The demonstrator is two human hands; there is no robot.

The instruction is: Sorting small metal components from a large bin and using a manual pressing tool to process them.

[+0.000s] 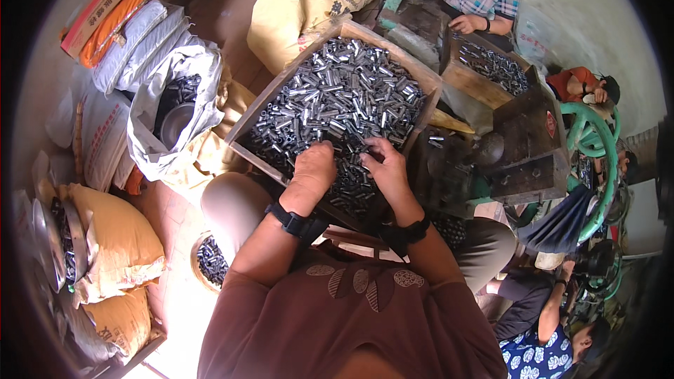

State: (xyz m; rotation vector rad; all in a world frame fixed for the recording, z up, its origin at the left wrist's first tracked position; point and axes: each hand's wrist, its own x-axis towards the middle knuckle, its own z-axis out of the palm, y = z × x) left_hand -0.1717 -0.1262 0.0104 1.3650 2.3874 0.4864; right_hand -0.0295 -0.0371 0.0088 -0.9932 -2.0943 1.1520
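A square wooden tray (pixel 243 125), heaped with short grey metal sleeves (pixel 337 91), rests in front of me and tilts to one side. At its near edge my left hand (pixel 315 170) reaches into the heap, fingers curled down among the sleeves. My right hand (pixel 387 167) is beside it, thumb and forefinger bent toward each other over the pieces. Whatever small parts sit between the fingertips of either hand are too hidden to make out. Both wrists wear dark bands.
Left, an open white sack (pixel 144 130) holds metal parts and a bowl; yellow sacks (pixel 116 231) stand nearer. A round container of sleeves (pixel 210 260) is on the floor. Right are a wooden box (pixel 526 147), a green wheel (pixel 600 168) and co-workers, one at another parts tray (pixel 481 88).
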